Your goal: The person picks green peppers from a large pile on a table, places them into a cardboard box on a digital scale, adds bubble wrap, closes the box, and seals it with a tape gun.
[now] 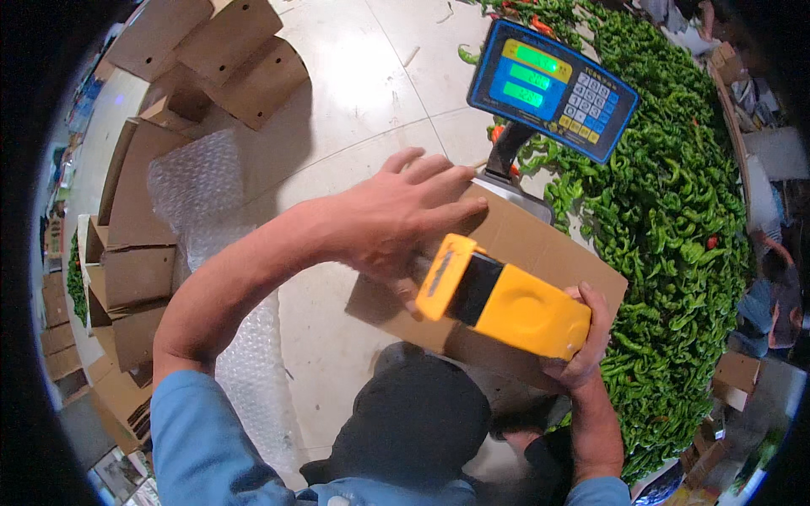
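A closed brown cardboard carton [538, 237] lies in front of me, tilted in the view, beside a scale's display post. My left hand [417, 221] is spread over the carton's left end, its fingers at the far edge and its thumb partly behind a yellow tape dispenser. My right hand [585, 335] grips the rear of this yellow tape dispenser [531, 313], which has a black band and is held over the carton. Above stands the blue digital scale display [550, 92] with green lit readouts and a keypad. Most of the scale's platform is hidden under the carton.
Green peppers [671, 253] with a few red ones cover the floor at the right. Flattened or partly folded cardboard boxes [142, 183] stand at the left, beside bubble wrap [196, 183] on the tiled floor. A dark rounded shape [411, 424] covers the bottom middle. Another person [785, 303] is at the far right.
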### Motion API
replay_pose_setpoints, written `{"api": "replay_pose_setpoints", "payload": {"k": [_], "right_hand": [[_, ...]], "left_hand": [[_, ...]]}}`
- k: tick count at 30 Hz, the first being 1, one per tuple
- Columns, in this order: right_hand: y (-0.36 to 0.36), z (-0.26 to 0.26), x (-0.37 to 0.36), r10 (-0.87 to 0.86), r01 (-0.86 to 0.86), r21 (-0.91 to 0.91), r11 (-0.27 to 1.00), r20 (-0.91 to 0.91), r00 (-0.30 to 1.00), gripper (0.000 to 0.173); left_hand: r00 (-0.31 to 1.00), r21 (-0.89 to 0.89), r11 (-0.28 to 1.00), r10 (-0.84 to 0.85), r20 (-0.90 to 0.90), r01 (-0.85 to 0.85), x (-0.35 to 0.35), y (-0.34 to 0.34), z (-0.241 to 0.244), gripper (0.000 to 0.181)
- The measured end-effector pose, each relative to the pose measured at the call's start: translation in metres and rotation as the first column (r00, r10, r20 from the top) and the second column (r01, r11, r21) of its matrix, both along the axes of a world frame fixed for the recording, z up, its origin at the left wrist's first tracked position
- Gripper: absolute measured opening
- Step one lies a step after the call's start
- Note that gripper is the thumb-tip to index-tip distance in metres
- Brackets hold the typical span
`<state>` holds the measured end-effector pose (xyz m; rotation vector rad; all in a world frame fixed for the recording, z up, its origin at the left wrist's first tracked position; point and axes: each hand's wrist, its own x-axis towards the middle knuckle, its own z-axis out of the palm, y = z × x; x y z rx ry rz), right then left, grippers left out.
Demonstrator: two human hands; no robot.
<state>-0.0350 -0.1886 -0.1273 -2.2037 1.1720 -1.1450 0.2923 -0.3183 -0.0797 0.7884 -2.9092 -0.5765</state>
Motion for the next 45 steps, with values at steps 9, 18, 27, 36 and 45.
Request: {"api": "replay_pose_setpoints", "payload": {"k": [9, 18, 27, 36, 45], "right_hand": [[-0.010, 0.044, -0.033, 0.057, -0.029, 0.100, 0.995, -0.287, 0.956, 0.081], [0.029, 0.059, -0.094, 0.060, 0.003, 0.188, 0.982, -0.327, 0.943, 0.089], [0.081, 0.087, -0.204, -0.128, 0.351, 0.330, 0.876, -0.543, 0.830, 0.056], [0.106, 0.076, -0.223, -0.139, 0.337, 0.368, 0.867, -0.471, 0.871, 0.061], [0.106, 0.033, -0.232, -0.167, 0.306, 0.375, 0.875, -0.360, 0.918, 0.069]], "left_hand": [[0.996, 0.061, 0.997, 0.043, 0.074, -0.048, -0.011, 0.007, -0.001, 0.108], [0.994, 0.041, 0.999, -0.034, 0.104, 0.030, -0.106, 0.029, 0.012, 0.112], [0.994, 0.018, 1.000, -0.013, 0.111, 0.011, -0.125, 0.041, 0.014, 0.111], [0.991, 0.059, 0.997, 0.051, 0.121, -0.058, -0.133, 0.045, 0.022, 0.099], [0.979, 0.048, 0.997, 0.046, 0.200, -0.057, -0.133, 0.050, 0.026, 0.097]]}}
